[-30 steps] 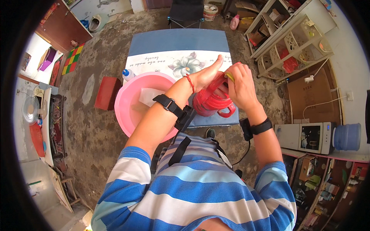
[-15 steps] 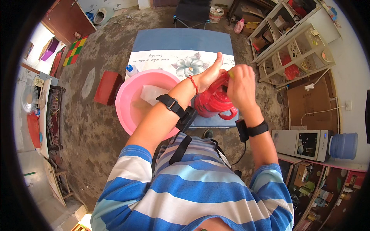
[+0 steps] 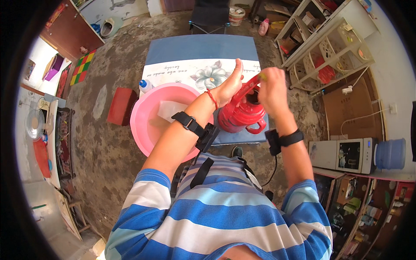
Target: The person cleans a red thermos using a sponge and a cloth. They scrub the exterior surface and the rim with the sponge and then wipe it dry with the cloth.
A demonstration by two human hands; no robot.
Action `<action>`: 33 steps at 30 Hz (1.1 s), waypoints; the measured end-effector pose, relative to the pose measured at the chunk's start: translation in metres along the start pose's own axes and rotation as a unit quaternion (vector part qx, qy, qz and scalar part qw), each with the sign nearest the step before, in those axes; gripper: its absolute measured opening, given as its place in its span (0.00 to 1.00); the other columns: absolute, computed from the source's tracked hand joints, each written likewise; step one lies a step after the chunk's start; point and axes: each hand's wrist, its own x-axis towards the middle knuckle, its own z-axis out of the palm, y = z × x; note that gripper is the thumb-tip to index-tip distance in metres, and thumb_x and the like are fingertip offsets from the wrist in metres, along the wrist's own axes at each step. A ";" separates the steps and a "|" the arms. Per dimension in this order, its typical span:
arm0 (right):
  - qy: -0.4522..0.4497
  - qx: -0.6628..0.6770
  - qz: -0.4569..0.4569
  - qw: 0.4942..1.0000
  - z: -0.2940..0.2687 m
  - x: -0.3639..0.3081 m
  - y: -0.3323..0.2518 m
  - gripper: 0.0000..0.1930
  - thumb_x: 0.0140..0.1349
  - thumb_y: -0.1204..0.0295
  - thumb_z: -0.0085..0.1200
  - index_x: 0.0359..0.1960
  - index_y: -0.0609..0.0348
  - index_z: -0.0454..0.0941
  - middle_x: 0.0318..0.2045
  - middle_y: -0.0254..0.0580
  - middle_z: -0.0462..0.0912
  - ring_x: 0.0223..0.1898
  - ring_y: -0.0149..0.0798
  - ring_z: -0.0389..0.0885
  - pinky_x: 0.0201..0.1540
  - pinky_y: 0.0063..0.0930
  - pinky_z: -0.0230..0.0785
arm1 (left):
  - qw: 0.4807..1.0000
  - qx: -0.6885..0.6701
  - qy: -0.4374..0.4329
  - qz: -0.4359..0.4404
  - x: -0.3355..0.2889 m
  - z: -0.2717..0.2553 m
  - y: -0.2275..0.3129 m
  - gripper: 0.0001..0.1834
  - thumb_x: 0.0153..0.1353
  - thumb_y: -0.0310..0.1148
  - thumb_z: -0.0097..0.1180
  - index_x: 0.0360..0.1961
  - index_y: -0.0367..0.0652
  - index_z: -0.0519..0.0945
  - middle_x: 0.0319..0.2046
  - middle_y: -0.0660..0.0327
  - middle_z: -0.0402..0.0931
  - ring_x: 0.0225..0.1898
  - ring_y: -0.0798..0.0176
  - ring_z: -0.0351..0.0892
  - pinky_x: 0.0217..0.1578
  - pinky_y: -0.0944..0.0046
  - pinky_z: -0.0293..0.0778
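A red thermos jug (image 3: 234,120) stands at the near right corner of the table, its dark mouth showing and its carrying handle raised. My left hand (image 3: 227,90) is at the handle's left side, thumb pointing up and fingers curled against the handle, partly hidden. My right hand (image 3: 274,90) is closed at the handle's top right end. A small yellow-green piece (image 3: 263,76), perhaps sponge or cloth, peeks out from its fingers against the handle. Left of the jug, under my left forearm, is a pink basin (image 3: 139,113) holding water and a whitish translucent piece (image 3: 167,110).
The blue and white table (image 3: 199,47) has a flower print. A white bottle with a blue cap (image 3: 146,86) stands behind the basin. A red stool (image 3: 121,106) is at the table's left, a black folding chair (image 3: 211,15) beyond it. Shelving (image 3: 331,56) lines the right wall.
My right hand has shifted slightly along the handle, and the jug's mouth shows more. The left hand keeps its place on the handle. The whole view has shifted a little.
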 end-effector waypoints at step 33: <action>-0.040 0.141 0.160 0.976 0.005 0.008 0.054 0.09 0.62 0.73 0.47 0.39 0.61 0.79 0.41 0.53 0.76 0.44 0.55 0.73 0.52 0.41 0.65 | 0.999 -0.049 0.012 -0.007 0.003 -0.011 -0.004 0.71 0.46 0.86 0.15 0.71 0.28 0.38 0.51 0.50 0.77 0.34 0.63 0.76 0.28 0.65 0.70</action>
